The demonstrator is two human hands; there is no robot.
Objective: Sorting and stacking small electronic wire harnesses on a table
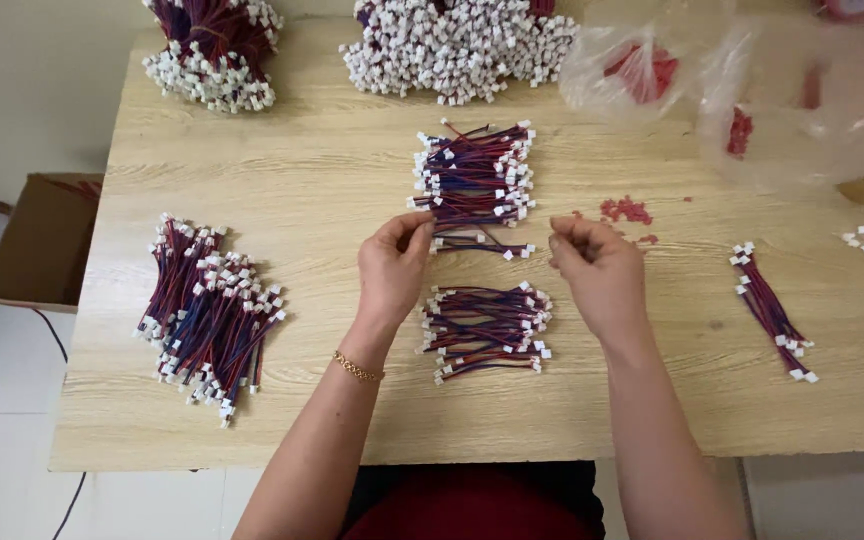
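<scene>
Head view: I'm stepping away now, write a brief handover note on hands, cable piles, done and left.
Left hand: pinches the left end of a few short wires at mid-table.
Right hand: fingers curled together, off the wires; whether it holds anything cannot be told.
Far pile lies beyond the hands, near pile below them.
Big heap at left, small bunch at right, two bundles at the far edge.
Which piles are finished cannot be told.
</scene>
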